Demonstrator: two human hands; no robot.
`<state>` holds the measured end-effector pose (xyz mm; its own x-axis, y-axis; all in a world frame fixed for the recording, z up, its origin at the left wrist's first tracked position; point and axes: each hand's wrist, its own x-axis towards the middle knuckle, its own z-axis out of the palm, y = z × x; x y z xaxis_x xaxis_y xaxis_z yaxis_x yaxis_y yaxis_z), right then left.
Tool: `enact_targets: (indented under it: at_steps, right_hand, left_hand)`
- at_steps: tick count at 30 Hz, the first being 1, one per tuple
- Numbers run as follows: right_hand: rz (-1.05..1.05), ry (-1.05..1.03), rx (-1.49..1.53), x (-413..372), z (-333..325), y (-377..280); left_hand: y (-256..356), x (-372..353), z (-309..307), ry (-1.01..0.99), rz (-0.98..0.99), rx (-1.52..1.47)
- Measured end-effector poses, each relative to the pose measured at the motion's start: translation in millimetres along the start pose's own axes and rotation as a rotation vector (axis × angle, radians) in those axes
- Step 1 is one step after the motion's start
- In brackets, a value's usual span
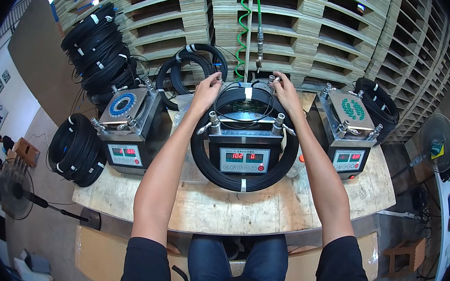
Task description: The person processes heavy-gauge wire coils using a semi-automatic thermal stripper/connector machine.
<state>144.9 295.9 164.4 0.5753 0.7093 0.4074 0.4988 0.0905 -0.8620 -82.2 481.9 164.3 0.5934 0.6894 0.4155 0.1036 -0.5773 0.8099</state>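
A black cable coil (pixel 197 159) with white tape bands is looped around the middle machine (pixel 244 159), whose panel shows red digits. Its upper part lies over the machine's top, with a thin loose loop of cable there. At the back left corner, my left hand (pixel 208 91) has its fingertips pinched together; what they grip is hidden. My right hand (pixel 288 95) is at the back right corner, fingers closed on a small metal clamp handle (pixel 277 79). Two front clamp posts (pixel 213 119) stand upright on the machine, with levers pointing outward.
Similar machines stand left (pixel 124 155) and right (pixel 348 159), topped by a blue-white ring (pixel 123 104) and green pieces (pixel 353 109). Stacked black coils (pixel 96 47) rise at left. A green air hose (pixel 258 5) hangs ahead of wooden pallets (pixel 301 23). Fans flank the wooden table (pixel 201 214).
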Motion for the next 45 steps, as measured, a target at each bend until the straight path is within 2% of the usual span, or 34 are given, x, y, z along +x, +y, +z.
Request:
enact_targets:
  at_steps: [3, 9, 18, 24, 30, 45]
  right_hand:
    - [-0.028, 0.037, -0.110, 1, 0, 2]
    - [-0.068, 0.106, -0.125, 3, 2, 8]
    - [-0.028, -0.003, -0.068, 3, -1, 6]
    - [-0.009, 0.021, -0.013, 6, 0, 12]
    - [-0.034, 0.066, -0.142, 1, 0, 5]
    - [-0.031, -0.011, -0.067, 4, -1, 7]
  left_hand:
    - [-1, 2, 0, 0.003, 0.000, -0.003]
    - [0, 1, 1, 0.017, -0.020, -0.002]
    - [-1, 1, 1, 0.014, -0.028, 0.011]
    - [-2, 1, 0, 0.023, -0.018, 0.017]
    - [-1, 1, 0, 0.021, -0.044, -0.005]
    - [-5, 2, 1, 0.021, -0.016, -0.016]
